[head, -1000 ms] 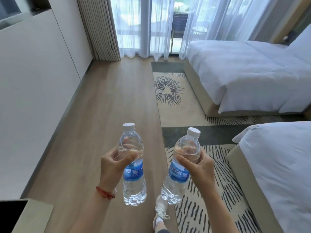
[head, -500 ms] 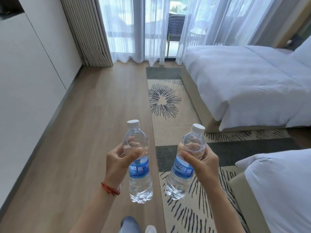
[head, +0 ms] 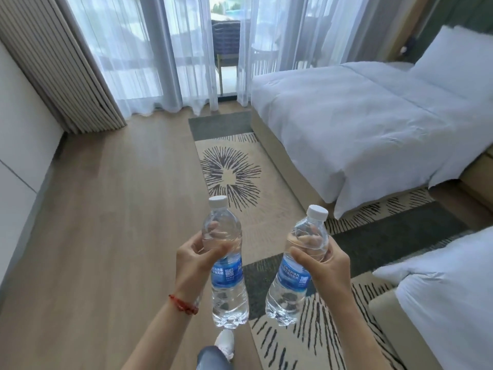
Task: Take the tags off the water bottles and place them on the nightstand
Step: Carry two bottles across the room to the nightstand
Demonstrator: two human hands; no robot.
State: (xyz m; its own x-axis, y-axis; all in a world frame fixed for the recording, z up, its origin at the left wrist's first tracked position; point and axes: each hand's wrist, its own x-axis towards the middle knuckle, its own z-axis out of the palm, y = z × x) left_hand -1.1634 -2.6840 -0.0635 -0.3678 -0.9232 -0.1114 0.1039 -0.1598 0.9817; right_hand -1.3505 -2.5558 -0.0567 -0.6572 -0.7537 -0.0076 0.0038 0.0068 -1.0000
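Carry stage. Left hand grips left bottle at the shoulder; right hand grips right bottle likewise. Nightstand not in view. Keep both upright, grips firm, turning between beds.

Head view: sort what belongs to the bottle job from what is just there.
Job: left hand gripping left bottle; right hand gripping right bottle. No nightstand in view.
Just there: far bed, near bed, rug, curtains.
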